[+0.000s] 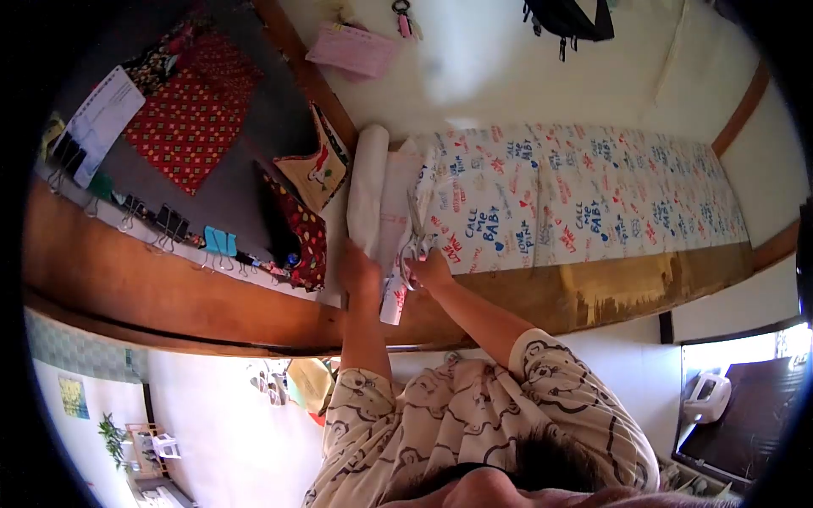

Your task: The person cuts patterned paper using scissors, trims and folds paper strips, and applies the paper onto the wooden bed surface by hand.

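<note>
a white roll (367, 190) is lying on the wooden table (186, 292), and the printed sheet (559, 195) is spreading out to its right. just beside the roll, on that same side, the right hand (430, 269) is gripping the scissors (416, 240) by the handles, the blades pointing away from the person. the left hand (360, 269) is lying against the roll's near end; i cannot tell whether its fingers are closing around it. the sheet is looking thin and light, probably limp, easy to crease and perhaps slippery. the roll is likely feeling firmer, so its near end is offering a sound hold; the sheet's flat part, right of the roll and clear of the blades, is suiting a spread palm.
</note>
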Available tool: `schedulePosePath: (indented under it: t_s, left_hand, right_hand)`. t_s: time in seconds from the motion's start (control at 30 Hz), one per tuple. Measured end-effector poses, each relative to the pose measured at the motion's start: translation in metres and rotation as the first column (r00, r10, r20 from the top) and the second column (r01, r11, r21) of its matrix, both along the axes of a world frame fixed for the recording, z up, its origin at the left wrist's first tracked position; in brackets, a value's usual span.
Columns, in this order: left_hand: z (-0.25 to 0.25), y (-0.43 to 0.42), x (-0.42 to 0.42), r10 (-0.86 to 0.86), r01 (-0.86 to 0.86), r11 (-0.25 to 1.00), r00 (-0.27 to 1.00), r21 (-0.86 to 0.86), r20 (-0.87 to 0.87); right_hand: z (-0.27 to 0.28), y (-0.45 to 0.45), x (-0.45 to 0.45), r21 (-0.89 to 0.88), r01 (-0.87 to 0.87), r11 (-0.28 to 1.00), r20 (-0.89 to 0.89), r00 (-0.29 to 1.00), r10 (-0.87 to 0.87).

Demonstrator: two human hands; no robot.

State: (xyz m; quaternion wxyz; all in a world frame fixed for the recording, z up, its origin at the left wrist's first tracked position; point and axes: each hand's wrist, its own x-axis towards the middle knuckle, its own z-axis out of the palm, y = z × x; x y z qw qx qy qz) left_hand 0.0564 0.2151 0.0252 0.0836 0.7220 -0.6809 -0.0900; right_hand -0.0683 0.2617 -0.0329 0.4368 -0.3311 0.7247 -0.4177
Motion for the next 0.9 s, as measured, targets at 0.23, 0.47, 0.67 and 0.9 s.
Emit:
schedulePosePath:
  t_s: [0.23,0.47,0.67,0.9]
  left_hand:
    - [0.005,0.049,-0.009,0.026,-0.035,0.995,0.996,-0.095,-0.088]
    - [-0.012,0.083,-0.054,-0.140,0.146,0.986,0.987,-0.078,0.081]
    - [-0.027,0.080,-0.063,-0.017,0.073,0.963,0.977,-0.259,0.211]
    - [-0.001,0.057,-0.054,-0.159,0.177,0.969,0.981,0.171,-0.112]
  right_hand:
    - [-0.029,0.038,-0.090,-0.137,-0.167,0.976,0.210,0.958,0.194]
    - [0.011,0.135,-0.304,-0.109,0.041,0.993,-0.846,0.521,-0.114]
    - [0.023,0.154,-0.387,0.205,0.272,0.940,-0.893,0.445,0.067]
    - [0.012,0.104,-0.304,-0.186,-0.019,0.982,-0.699,0.705,-0.119]
